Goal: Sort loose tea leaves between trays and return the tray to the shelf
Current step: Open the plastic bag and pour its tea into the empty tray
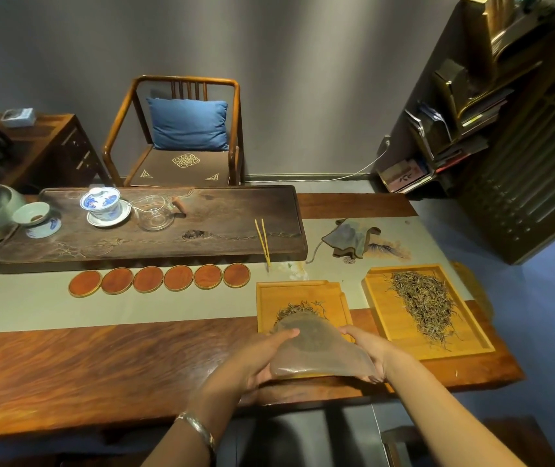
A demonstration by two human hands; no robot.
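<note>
Two light bamboo trays lie on the table. The left tray holds a small pile of tea leaves at its middle. The right tray carries a long, larger heap of tea leaves. Over the near half of the left tray I hold a translucent brownish bag, its open end lying against the small pile. My left hand grips the bag's left side and my right hand grips its right side. The bag hides the left tray's near part.
A dark wooden tea tray with a blue-and-white gaiwan, a glass pitcher and yellow tweezers sits behind. Several round wooden coasters line the runner. A chair stands beyond; a shelf is at right.
</note>
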